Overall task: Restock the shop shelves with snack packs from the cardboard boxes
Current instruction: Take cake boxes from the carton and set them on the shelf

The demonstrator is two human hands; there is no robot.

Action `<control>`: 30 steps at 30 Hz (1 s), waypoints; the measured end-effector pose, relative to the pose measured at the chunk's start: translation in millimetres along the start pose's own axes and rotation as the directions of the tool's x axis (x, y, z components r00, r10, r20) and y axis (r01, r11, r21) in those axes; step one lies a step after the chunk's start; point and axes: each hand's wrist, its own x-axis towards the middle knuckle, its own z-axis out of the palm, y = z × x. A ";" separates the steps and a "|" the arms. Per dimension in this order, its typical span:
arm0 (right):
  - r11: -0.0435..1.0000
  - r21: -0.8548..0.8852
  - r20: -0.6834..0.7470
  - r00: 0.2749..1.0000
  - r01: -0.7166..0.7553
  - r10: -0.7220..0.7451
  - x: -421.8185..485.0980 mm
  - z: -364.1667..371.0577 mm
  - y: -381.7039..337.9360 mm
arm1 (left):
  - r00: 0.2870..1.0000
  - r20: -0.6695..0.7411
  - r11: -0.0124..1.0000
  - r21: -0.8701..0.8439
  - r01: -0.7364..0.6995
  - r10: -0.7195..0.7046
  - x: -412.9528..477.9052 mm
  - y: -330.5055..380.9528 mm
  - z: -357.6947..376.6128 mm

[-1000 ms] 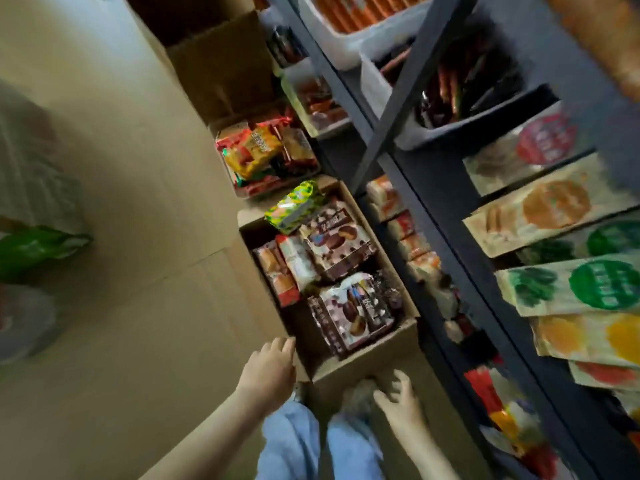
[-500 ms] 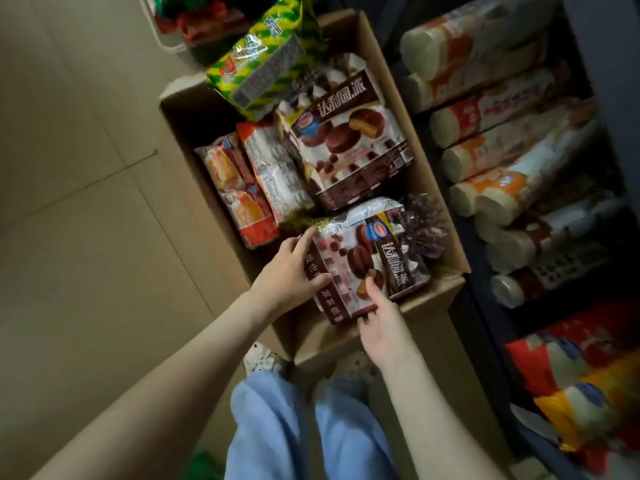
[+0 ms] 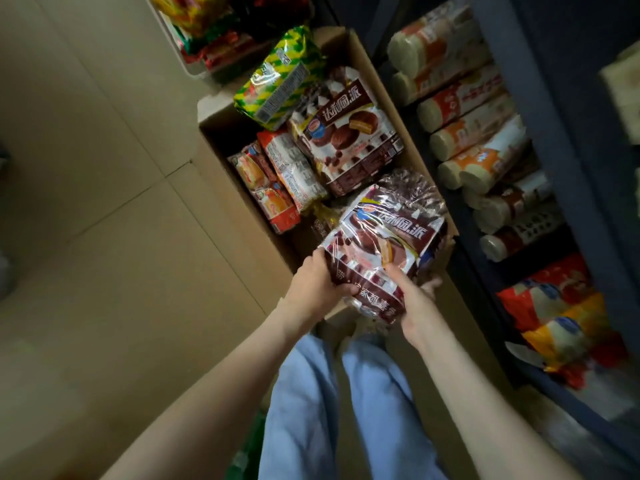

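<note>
Both hands grasp a glossy brown chocolate pie pack (image 3: 384, 251) over the near end of the cardboard box (image 3: 221, 133): left hand (image 3: 313, 289) on its near-left corner, right hand (image 3: 414, 296) under its near-right edge. The wrapper shows round brown pies and white lettering.

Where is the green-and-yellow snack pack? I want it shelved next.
In the head view, the green-and-yellow snack pack lies at the far end of the cardboard box, upper centre, overlapping the farther chocolate pie pack.

Snack packs (image 3: 346, 140) in cardboard box (image 3: 221, 133); shelves (image 3: 519, 98) right of box.
</note>
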 end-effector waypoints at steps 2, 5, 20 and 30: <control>0.992 -0.087 -0.006 0.996 0.089 -0.090 -47.2 -8.8 -12.6 | 0.999 0.023 0.998 0.048 0.028 -0.029 -42.7 13.4 -20.9; 0.921 -0.215 0.069 0.946 0.325 -0.318 -120.2 -19.5 -48.2 | 1.000 0.011 0.966 0.258 -0.004 0.001 -107.1 44.4 -59.3; 0.025 -0.226 0.384 0.113 0.974 -0.916 -518.8 -107.8 -229.7 | 0.398 -0.512 0.499 0.071 -0.864 0.761 -361.2 280.1 -230.6; -0.282 -0.352 0.139 -0.247 0.893 -0.959 -620.7 -208.9 -282.4 | -0.265 -0.423 -0.006 0.523 -0.852 0.867 -433.3 428.6 -255.6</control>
